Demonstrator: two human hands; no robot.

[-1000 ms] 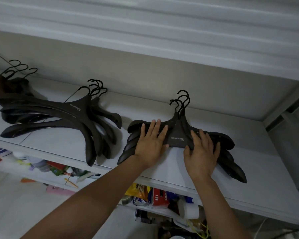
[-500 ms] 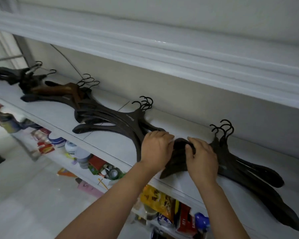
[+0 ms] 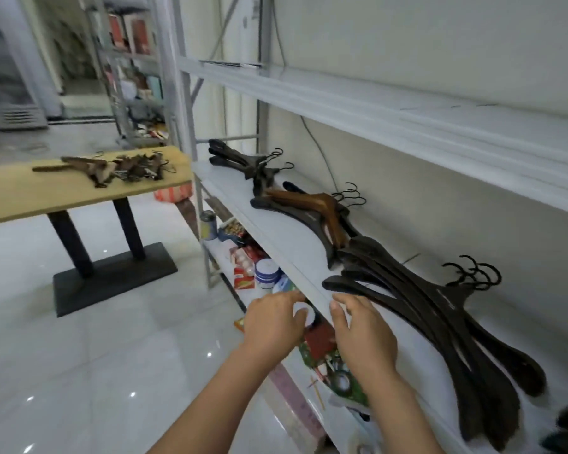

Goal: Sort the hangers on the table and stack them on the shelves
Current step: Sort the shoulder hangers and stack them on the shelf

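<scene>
Several stacks of dark hangers lie along the white shelf (image 3: 295, 253): a near black stack (image 3: 440, 319), a middle stack topped by a brown wooden hanger (image 3: 312, 208), and a far stack (image 3: 243, 162). More hangers (image 3: 112, 167) lie in a loose pile on the yellow table (image 3: 30, 191) at the left. My left hand (image 3: 273, 322) hovers off the shelf's front edge, fingers apart, holding nothing. My right hand (image 3: 361, 335) is over the shelf edge beside the near stack, fingers spread, also empty.
Below the hanger shelf, a lower shelf (image 3: 223, 257) holds packets, jars and tins. An upper white shelf (image 3: 374, 103) overhangs. The table stands on a black pedestal base (image 3: 112, 276) on a glossy tiled floor. Another rack (image 3: 128, 77) stands in the background.
Both hands have let go of the rightmost hanger stack and drawn back to the shelf edge. My view has swung left, bringing the table and floor into sight.
</scene>
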